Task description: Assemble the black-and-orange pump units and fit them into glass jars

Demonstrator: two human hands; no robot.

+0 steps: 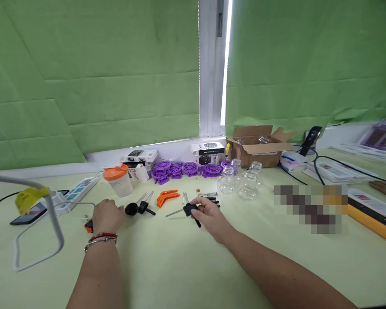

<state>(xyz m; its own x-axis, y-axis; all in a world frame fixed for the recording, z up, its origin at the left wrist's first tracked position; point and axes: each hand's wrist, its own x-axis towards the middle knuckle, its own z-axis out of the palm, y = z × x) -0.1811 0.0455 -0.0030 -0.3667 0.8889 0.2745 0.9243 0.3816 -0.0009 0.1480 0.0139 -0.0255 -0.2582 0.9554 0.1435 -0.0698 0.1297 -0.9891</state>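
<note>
My right hand [207, 216] pinches a black plastic part [189, 209] with a thin metal rod [174, 212] pointing left and a short black stem pointing down. My left hand [107, 218] is curled over the table, fingers mostly hidden. An orange and black object [89, 226] shows at its outer side, its kind hidden. Right of that hand lie a round black part [131, 209] and another black part with a rod [143, 207]. Orange plastic levers [166, 197] lie between my hands. Springs [208, 195] and dark stems [214, 201] lie behind my right hand.
Purple plastic frames [189, 168], small boxes [209, 153] and an open carton [260, 152] line the back. Clear glass jars [247, 186] stand right of centre. At left are an orange-lidded cup [119, 182], a power strip [82, 189] and a bent white tube [56, 219]. Another person's hand [384, 187] shows far right.
</note>
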